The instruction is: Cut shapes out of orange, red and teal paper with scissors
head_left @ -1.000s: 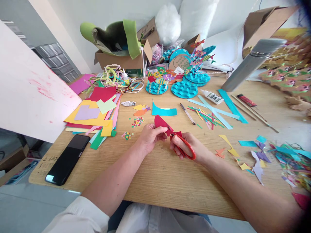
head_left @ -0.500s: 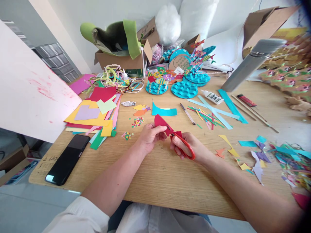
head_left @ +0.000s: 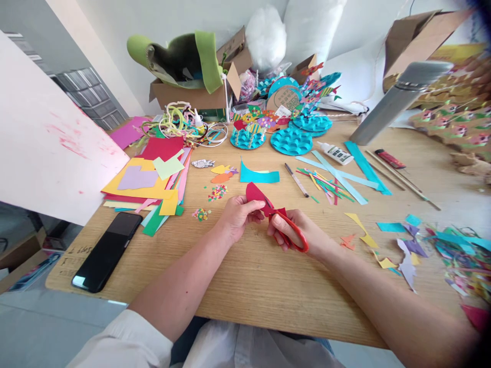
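My left hand (head_left: 240, 217) pinches a piece of dark red paper (head_left: 254, 192) between thumb and fingers above the table. In my right hand (head_left: 289, 227) is a pair of red-handled scissors (head_left: 301, 237), the thumb and fingers closed on the handles. The scissor blades lie against the paper, close to my left fingertips. Beyond the hands sits a blue paper offcut (head_left: 261, 176) with a curved edge. To its left are orange and yellow fish-shaped cutouts (head_left: 220, 178) and small piles of paper dots (head_left: 218, 192).
Stacked coloured paper (head_left: 134, 186) and a black phone (head_left: 107, 253) lie at left. Blue egg-tray discs (head_left: 291, 141), a glue bottle (head_left: 335, 153), a pen (head_left: 296, 180) and thin paper strips (head_left: 326, 184) are farther back. Paper scraps (head_left: 406, 263) and a grey flask (head_left: 391, 105) occupy the right.
The red paper has tipped slightly down and to the right in my left hand. Both hands have barely shifted, and the scissors stay at the paper.
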{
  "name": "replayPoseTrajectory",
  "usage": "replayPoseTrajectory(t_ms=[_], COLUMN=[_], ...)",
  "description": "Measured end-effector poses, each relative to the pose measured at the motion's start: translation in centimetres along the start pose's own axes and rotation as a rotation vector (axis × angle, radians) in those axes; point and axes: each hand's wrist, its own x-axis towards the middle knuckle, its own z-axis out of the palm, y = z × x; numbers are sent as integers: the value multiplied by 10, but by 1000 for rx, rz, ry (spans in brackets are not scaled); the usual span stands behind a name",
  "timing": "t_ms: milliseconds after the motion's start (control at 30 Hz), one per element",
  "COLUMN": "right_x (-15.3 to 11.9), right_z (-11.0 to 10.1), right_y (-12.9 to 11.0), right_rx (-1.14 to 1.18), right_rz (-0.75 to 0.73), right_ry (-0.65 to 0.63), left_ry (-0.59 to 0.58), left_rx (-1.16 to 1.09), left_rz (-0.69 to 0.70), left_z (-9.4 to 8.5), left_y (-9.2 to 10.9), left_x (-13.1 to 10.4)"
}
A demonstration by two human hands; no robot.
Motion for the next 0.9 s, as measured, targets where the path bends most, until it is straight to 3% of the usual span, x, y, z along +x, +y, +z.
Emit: replayPoseTrajectory(t_ms=[900], right_x=[1], right_z=[-1], right_y=[4], right_rx=[-11], right_rz=[-2], right_ry=[14], left_ry=[24], left_rx=[-30], left_rz=[-4], left_z=[-2], left_y=[0], left_x=[2])
